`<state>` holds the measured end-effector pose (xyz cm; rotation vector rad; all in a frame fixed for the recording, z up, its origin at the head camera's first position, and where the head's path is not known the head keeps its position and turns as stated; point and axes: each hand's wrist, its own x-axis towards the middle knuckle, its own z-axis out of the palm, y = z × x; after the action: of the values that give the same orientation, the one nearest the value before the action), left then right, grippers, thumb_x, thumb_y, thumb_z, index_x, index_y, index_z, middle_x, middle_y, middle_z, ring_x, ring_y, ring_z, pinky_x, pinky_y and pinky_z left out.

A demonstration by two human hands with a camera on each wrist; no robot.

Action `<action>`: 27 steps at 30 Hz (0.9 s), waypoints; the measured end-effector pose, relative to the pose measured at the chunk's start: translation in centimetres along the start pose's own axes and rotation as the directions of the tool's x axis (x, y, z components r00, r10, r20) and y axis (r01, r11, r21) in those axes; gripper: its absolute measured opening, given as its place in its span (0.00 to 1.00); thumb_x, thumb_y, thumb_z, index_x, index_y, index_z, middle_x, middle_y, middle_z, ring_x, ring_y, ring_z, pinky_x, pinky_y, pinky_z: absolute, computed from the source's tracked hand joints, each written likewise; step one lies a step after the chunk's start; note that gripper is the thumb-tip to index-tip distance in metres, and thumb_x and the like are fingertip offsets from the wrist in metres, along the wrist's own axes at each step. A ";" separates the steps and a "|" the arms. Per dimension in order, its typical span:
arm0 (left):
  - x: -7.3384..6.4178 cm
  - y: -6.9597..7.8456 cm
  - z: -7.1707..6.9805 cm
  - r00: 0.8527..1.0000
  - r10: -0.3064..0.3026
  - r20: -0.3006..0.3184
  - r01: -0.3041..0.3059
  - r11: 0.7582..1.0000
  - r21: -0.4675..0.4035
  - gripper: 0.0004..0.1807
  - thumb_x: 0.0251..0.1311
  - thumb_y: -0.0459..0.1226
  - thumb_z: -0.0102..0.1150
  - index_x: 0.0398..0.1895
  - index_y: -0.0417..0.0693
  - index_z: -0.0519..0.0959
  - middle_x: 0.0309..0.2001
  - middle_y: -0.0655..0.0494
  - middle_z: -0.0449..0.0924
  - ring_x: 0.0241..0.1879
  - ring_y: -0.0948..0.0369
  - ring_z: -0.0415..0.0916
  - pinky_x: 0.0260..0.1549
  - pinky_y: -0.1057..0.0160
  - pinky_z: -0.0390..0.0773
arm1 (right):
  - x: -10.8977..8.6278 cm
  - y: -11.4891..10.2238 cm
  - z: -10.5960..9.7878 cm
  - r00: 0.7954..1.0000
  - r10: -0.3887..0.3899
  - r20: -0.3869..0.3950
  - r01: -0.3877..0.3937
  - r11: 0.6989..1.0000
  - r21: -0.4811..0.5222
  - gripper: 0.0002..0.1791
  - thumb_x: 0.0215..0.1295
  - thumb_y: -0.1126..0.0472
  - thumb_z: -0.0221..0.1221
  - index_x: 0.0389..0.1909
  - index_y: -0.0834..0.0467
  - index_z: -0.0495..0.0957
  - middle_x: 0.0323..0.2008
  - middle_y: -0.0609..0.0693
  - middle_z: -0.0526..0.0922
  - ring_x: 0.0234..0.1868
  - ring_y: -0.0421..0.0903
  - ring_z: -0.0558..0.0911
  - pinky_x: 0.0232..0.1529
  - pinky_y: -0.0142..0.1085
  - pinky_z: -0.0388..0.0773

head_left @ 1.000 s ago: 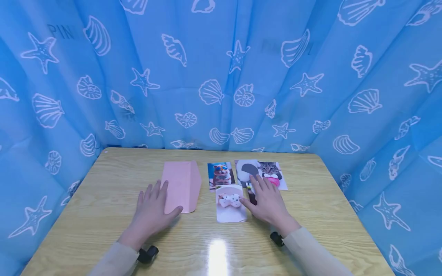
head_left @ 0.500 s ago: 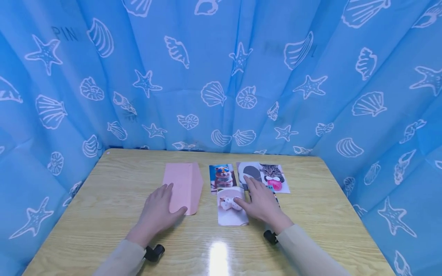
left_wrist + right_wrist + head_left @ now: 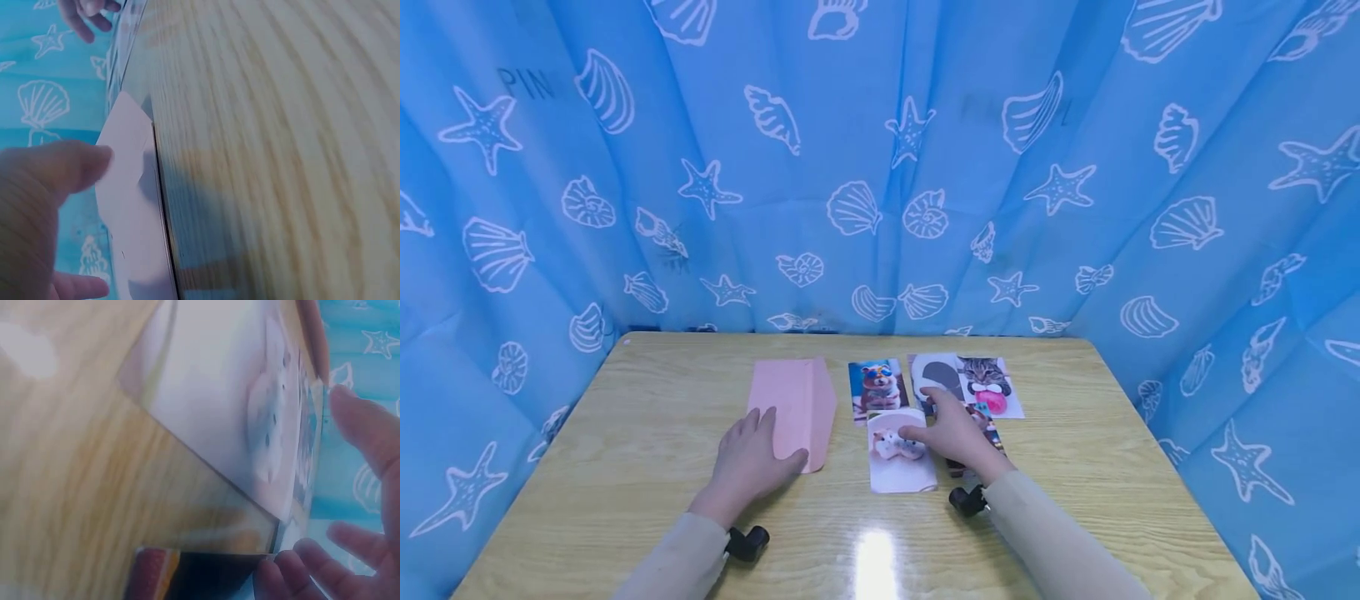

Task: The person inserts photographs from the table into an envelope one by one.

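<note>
A pink envelope (image 3: 805, 408) lies flat on the left part of the table, its pointed flap toward the right. My left hand (image 3: 751, 458) is over its near left corner, thumb spread out from the fingers; the left wrist view has the thumb (image 3: 75, 164) above the envelope (image 3: 134, 244). To the right lie several photo cards. My right hand (image 3: 957, 433) is above them, fingers loosely bent, between the white-hamster card (image 3: 895, 477) and a dark colourful card (image 3: 988, 423) it partly covers. Behind the fingers is a grey-and-white card (image 3: 934, 369). Both hands hold nothing.
A card with a hamster in sunglasses (image 3: 878, 387) and a cat card with a pink ball (image 3: 996, 387) lie in the back row. The wooden table (image 3: 647, 417) meets a blue shell-print curtain (image 3: 880, 250) at the back and sides.
My right hand has drawn left and toward me across the cards, uncovering more of the dark colourful card. The left hand has shifted slightly right and nearer; the envelope stays put.
</note>
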<state>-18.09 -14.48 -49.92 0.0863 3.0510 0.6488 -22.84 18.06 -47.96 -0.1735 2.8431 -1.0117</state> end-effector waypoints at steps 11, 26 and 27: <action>-0.1 0.5 -0.3 1.000 -0.021 -0.015 0.021 1.000 0.016 0.49 0.51 0.58 0.64 0.67 0.33 0.63 0.64 0.31 0.61 0.62 0.34 0.57 0.57 0.35 0.59 | 0.4 -0.1 0.7 0.998 0.045 0.034 -0.041 0.992 -0.121 0.48 0.44 0.40 0.73 0.65 0.55 0.69 0.64 0.60 0.68 0.64 0.60 0.67 0.60 0.64 0.57; -0.1 -0.7 -0.3 1.000 0.000 -0.008 0.000 1.000 0.026 0.51 0.48 0.57 0.66 0.68 0.32 0.62 0.62 0.31 0.62 0.59 0.36 0.59 0.55 0.38 0.63 | 0.8 -0.1 1.2 0.998 0.053 0.016 -0.049 0.979 -0.199 0.42 0.43 0.38 0.73 0.59 0.55 0.74 0.57 0.56 0.70 0.59 0.55 0.69 0.57 0.64 0.61; 0.0 -0.7 -0.4 1.000 -0.021 -0.006 0.021 0.999 0.031 0.53 0.47 0.59 0.66 0.68 0.32 0.61 0.61 0.31 0.62 0.58 0.37 0.60 0.54 0.39 0.64 | 0.8 -0.1 1.3 0.999 0.049 0.015 -0.045 0.980 -0.192 0.42 0.44 0.39 0.73 0.58 0.55 0.74 0.57 0.56 0.70 0.58 0.55 0.69 0.57 0.61 0.63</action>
<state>-18.10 -15.30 -49.90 0.0524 3.0634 0.6020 -23.41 17.07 -48.91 -0.1319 2.9084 -0.7225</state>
